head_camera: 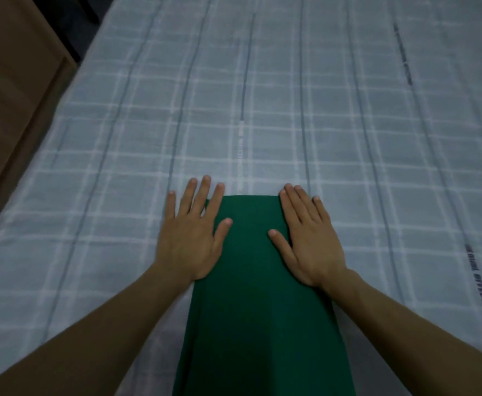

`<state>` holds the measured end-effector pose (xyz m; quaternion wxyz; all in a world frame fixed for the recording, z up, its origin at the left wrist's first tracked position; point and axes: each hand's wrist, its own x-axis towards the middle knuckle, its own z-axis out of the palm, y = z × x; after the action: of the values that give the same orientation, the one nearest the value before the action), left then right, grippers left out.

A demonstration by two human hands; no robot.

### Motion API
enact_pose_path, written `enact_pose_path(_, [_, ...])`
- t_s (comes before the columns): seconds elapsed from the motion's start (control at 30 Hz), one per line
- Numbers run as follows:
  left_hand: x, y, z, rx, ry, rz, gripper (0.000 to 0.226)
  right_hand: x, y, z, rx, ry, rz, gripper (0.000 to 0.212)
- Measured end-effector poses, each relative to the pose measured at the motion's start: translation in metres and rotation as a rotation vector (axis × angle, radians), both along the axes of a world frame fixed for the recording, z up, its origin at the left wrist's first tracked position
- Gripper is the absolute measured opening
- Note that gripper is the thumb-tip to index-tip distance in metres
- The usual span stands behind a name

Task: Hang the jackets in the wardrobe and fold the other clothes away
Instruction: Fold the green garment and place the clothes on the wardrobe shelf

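A dark green garment [262,295] lies folded into a long narrow strip on the bed [291,110], running from the near edge of the view toward its middle, its far end squared off. The left hand [189,235] presses flat on the strip's left edge, half on the checked bedcover, fingers [202,195] straight and spread; the right hand [308,238] lies flat on the right edge likewise, gripping nothing. The lengthwise folds look done; folding the strip shorter and putting it away seem left. A brown wooden panel [14,81] stands at far left.
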<state>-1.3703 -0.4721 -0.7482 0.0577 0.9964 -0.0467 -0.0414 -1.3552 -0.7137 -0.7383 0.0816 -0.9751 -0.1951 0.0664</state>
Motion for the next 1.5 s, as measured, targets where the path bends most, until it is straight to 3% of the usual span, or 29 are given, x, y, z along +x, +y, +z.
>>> enact_pose_path(0.23, [-0.002,0.001,0.008,-0.057,-0.043,0.006,0.066,-0.001,0.0,0.006,0.085,-0.003,-0.007,0.071])
enact_pose_path(0.33, [-0.001,0.002,0.027,-0.169,-0.087,-0.002,0.067,0.008,0.002,0.026,0.142,0.04,-0.02,0.058])
enact_pose_path(0.43, [0.016,0.0,0.056,-0.322,0.091,0.047,0.074,0.039,0.006,0.057,-0.037,0.15,-0.018,0.056])
enact_pose_path(0.53, [0.04,-0.007,0.079,-0.341,0.362,0.197,0.043,0.066,0.013,0.079,-0.157,0.359,-0.04,0.06])
enact_pose_path(0.6, [0.044,-0.011,0.086,-0.387,0.407,0.253,0.022,0.069,0.016,0.08,-0.146,0.393,-0.047,0.05])
enact_pose_path(0.73, [0.033,-0.016,0.092,-0.486,0.304,0.218,0.014,0.058,0.014,0.083,-0.042,0.275,0.008,0.024])
enact_pose_path(0.87, [0.007,-0.015,0.111,-0.559,0.165,0.153,0.019,0.035,-0.001,0.095,0.102,0.194,0.014,0.015])
enact_pose_path(1.13, [-0.076,-0.01,0.157,-0.645,0.094,-0.02,0.017,-0.052,-0.021,0.146,0.209,0.098,0.03,0.018])
enact_pose_path(1.3, [-0.143,-0.017,0.175,-0.61,0.027,-0.179,0.021,-0.118,-0.035,0.167,0.179,0.094,0.066,0.019])
enact_pose_path(1.5, [-0.228,-0.029,0.183,-0.587,-0.012,-0.227,0.024,-0.198,-0.058,0.173,0.256,0.099,0.102,0.025])
